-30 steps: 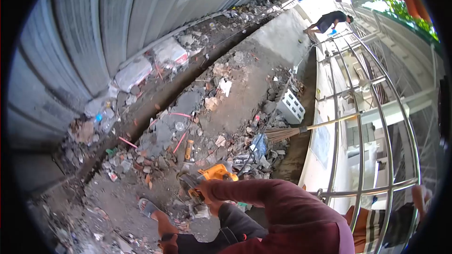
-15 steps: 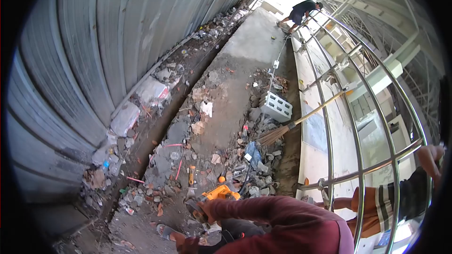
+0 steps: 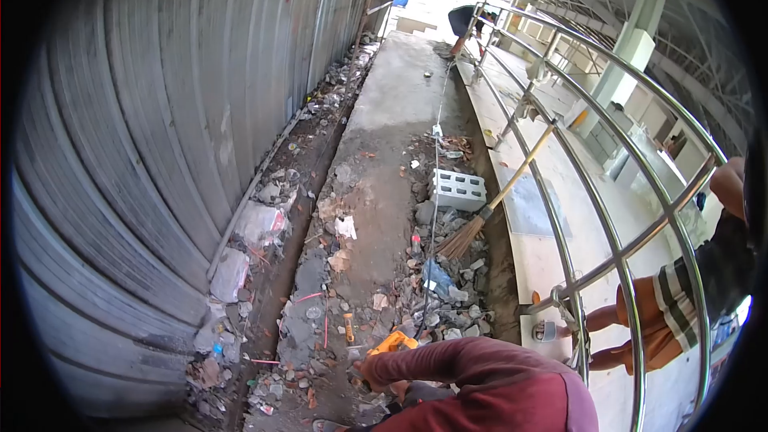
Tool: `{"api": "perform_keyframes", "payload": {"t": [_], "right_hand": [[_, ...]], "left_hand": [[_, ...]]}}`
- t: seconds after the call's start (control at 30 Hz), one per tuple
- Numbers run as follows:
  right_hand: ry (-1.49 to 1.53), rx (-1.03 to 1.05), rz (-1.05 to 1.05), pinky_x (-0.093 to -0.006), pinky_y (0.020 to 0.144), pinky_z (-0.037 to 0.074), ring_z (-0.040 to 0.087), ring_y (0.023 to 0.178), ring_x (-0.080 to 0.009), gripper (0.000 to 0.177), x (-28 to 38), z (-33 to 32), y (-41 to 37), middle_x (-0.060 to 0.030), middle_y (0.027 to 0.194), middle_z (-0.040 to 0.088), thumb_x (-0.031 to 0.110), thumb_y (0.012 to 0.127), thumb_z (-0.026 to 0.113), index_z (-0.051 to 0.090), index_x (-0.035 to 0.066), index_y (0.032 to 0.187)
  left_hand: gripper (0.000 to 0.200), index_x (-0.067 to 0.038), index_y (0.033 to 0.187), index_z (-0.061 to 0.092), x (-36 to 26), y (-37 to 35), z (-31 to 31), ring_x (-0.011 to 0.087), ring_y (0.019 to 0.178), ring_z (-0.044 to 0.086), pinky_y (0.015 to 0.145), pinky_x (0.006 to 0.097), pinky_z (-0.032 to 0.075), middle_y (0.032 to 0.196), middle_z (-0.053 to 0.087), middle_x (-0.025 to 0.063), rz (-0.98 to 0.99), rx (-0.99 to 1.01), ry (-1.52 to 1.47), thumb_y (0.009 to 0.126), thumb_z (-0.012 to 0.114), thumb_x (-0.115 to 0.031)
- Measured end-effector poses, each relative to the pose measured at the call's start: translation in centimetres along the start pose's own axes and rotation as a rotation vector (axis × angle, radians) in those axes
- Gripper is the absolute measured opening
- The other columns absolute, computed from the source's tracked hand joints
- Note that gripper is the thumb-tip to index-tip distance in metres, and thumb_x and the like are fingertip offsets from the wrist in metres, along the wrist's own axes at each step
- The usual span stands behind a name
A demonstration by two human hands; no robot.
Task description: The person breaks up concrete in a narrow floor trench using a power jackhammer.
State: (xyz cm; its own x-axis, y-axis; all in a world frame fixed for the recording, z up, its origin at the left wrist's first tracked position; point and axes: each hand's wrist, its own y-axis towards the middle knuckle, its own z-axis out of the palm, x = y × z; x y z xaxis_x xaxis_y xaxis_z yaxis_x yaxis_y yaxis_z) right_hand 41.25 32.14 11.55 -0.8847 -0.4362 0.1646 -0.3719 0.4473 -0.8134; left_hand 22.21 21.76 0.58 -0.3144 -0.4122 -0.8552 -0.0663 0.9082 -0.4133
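Note:
My right arm, in a maroon sleeve, reaches from the lower right toward the ground. At its end my right hand (image 3: pixel 367 373) is closed against a yellow power tool (image 3: pixel 393 342); sleeve and hand cover much of the tool. A dark cord (image 3: pixel 430 272) runs from it up the rubble. My left hand does not show clearly; a small patch of skin below the forearm cannot be made out. Just beyond the tool lies a yellow-orange tube-like item (image 3: pixel 349 327) among broken concrete.
A broom (image 3: pixel 488 212) leans against the steel railing (image 3: pixel 620 256), by a hollow concrete block (image 3: pixel 458 190). Corrugated metal sheeting (image 3: pixel 144 152) lines the left, above a narrow trench (image 3: pixel 300 252). One person (image 3: pixel 462 22) bends at the far end; another (image 3: pixel 680 304) stands behind the railing.
My view has turned and lifted, so the scene sits more upright. The far person bends lower beside the railing. The sandalled foot near my hand has mostly left view.

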Motion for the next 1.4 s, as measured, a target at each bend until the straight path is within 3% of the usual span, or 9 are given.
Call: {"api": "perform_keyframes", "payload": {"t": [0.17, 0.23, 0.57, 0.63, 0.73, 0.77, 0.83, 1.07, 1.4], "right_hand": [[-0.011, -0.042, -0.007, -0.0502, 0.089, 0.055, 0.068, 0.110, -0.0417, 0.089, -2.4, 1.8, 2.6, -0.0208, 0.111, 0.070, 0.028, 0.062, 0.086, 0.047, 0.008, 0.140], [-0.017, 0.236, 0.067, -0.0479, 0.116, 0.034, 0.052, 0.136, -0.0357, 0.131, -3.0, 1.0, 2.9, -0.0215, 0.142, 0.056, 0.040, 0.067, 0.085, 0.000, 0.016, 0.164], [0.045, 0.123, 0.078, -0.0494, 0.108, 0.045, 0.056, 0.131, -0.0413, 0.140, -3.5, 0.9, 0.3, -0.0265, 0.141, 0.056, 0.029, 0.057, 0.092, 0.004, 0.013, 0.165], [-0.025, -0.051, 0.046, -0.0499, 0.098, 0.051, 0.065, 0.117, -0.0427, 0.092, -2.8, 1.9, -0.7, -0.0271, 0.122, 0.065, 0.020, 0.069, 0.078, 0.039, 0.012, 0.152], [0.000, 0.124, 0.079, -0.0497, 0.108, 0.045, 0.057, 0.130, -0.0401, 0.140, -3.6, 7.5, 9.2, -0.0249, 0.138, 0.059, 0.029, 0.055, 0.093, 0.006, 0.007, 0.163], [-0.002, 0.122, 0.077, -0.0497, 0.108, 0.045, 0.057, 0.130, -0.0401, 0.140, -3.1, 6.9, 7.5, -0.0249, 0.138, 0.059, 0.029, 0.055, 0.093, 0.006, 0.007, 0.163], [-0.044, 0.011, -0.058, -0.0508, 0.093, 0.053, 0.068, 0.111, -0.0414, 0.090, -2.0, 4.1, 1.3, -0.0270, 0.118, 0.067, 0.024, 0.068, 0.079, 0.043, 0.008, 0.149], [-0.054, 0.074, -0.132, -0.0498, 0.093, 0.053, 0.067, 0.115, -0.0412, 0.111, 0.7, 4.9, 1.2, -0.0284, 0.120, 0.067, 0.023, 0.068, 0.082, 0.023, 0.004, 0.159], [-0.177, 0.206, -0.303, -0.0494, 0.095, 0.051, 0.066, 0.116, -0.0389, 0.094, 4.9, 3.2, -1.7, -0.0274, 0.122, 0.065, 0.024, 0.075, 0.078, 0.030, 0.006, 0.154]], "left_hand": [[0.033, -0.003, 0.108, 0.066, -2.4, 2.4, -0.3, 0.0384, 0.099, 0.063, 0.085, 0.0506, 0.051, 0.098, 0.068, 0.0182, 0.000, 0.027, 0.014, 0.093, 0.070, -0.032], [0.033, -0.003, 0.109, 0.066, -2.9, 2.7, -0.4, 0.0384, 0.099, 0.063, 0.085, 0.0505, 0.051, 0.098, 0.068, 0.0181, 0.000, 0.034, 0.014, 0.093, 0.070, -0.032], [0.035, -0.003, 0.111, 0.065, -3.2, 2.3, -1.2, 0.0379, 0.098, 0.064, 0.085, 0.0502, 0.052, 0.100, 0.067, 0.0180, -0.031, 0.040, -0.003, 0.093, 0.069, -0.033], [0.035, -0.003, 0.111, 0.065, -3.2, 2.1, -1.4, 0.0379, 0.098, 0.064, 0.085, 0.0501, 0.052, 0.100, 0.067, 0.0180, -0.039, 0.039, -0.003, 0.094, 0.069, -0.033], [0.035, -0.003, 0.112, 0.065, -3.6, 1.9, -1.8, 0.0377, 0.098, 0.064, 0.085, 0.0500, 0.052, 0.100, 0.067, 0.0179, -0.049, 0.037, -0.007, 0.094, 0.069, -0.033], [0.035, -0.003, 0.112, 0.065, -3.6, 1.8, -1.9, 0.0377, 0.098, 0.064, 0.085, 0.0500, 0.052, 0.101, 0.067, 0.0179, -0.053, 0.035, -0.008, 0.094, 0.069, -0.033], [0.036, -0.003, 0.112, 0.065, -3.6, 1.9, -2.0, 0.0376, 0.098, 0.064, 0.085, 0.0499, 0.052, 0.101, 0.067, 0.0179, -0.058, 0.034, -0.011, 0.094, 0.069, -0.033], [0.037, -0.003, 0.114, 0.064, -3.0, 1.6, -2.0, 0.0373, 0.098, 0.064, 0.085, 0.0497, 0.052, 0.102, 0.067, 0.0177, -0.082, 0.037, -0.014, 0.094, 0.069, -0.034], [0.038, -0.004, 0.116, 0.063, -1.3, -1.0, -3.2, 0.0369, 0.098, 0.065, 0.086, 0.0494, 0.053, 0.103, 0.067, 0.0176, -0.138, -0.011, -0.068, 0.094, 0.069, -0.034]]}}
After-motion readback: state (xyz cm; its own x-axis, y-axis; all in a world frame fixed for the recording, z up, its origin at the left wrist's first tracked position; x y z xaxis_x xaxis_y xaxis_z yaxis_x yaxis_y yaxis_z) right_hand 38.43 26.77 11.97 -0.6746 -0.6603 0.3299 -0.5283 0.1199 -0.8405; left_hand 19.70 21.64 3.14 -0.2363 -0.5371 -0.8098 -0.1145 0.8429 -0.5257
